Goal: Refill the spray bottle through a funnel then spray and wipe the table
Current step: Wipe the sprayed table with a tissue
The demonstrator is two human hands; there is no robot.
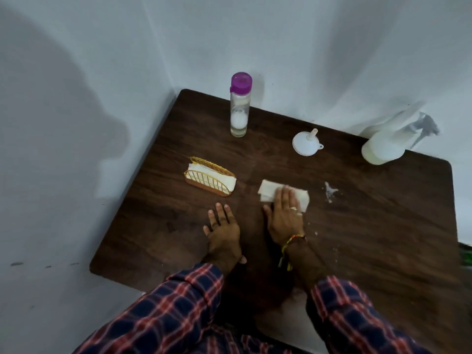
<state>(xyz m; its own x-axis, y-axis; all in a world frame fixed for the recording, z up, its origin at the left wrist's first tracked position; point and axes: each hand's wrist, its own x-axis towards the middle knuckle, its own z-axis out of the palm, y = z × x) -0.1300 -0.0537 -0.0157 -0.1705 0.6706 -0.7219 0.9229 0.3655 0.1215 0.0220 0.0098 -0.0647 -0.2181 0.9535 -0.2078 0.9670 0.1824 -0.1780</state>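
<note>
Step in hand: wiping; the refill and the spraying look done, judging by the capped bottles and the wet marks on the wood.
Right hand: the right hand (286, 213) lies flat, fingers stretched out, palm pressing a folded white paper napkin (270, 194) onto the table; it grips nothing, only bears down.
Left hand: the left hand (222, 228) rests open and flat on the wood just left of the right one, holding nothing, likely as a brace.
Spray bottle: the spray bottle (385, 146) stands at the far right corner, close to the wall and the table edge, trigger head blurred.
Funnel: the white funnel (306, 143) sits mouth down, spout up, between the two bottles, well apart from the hands.
Refill bottle: a clear bottle with a purple cap (240, 106) stands at the far left, near the wall corner.
Napkin holder: a gold wire napkin holder (210, 178) with white napkins stands left of the wiping napkin.
Risk, missed patch: the splash of droplets (330, 192) lies right of the napkin, untouched; a stroke kept short would leave it.
Risk, tearing: a thin napkin under a pressing palm may soak, shred and leave white crumbs; small specks (315, 233) already dot the wood near the right wrist.
Risk, knock-over: a wide sweep to the far right could tip the spray bottle off its corner; a sweep left could shove the light holder.
Surface: dark wood-grain table (383, 238) with rounded corners, dull sheen, smears hard to read in the dim light.
Room: pale bluish walls (102, 72) meeting in a corner behind the table, with soft shadows across them.
</note>
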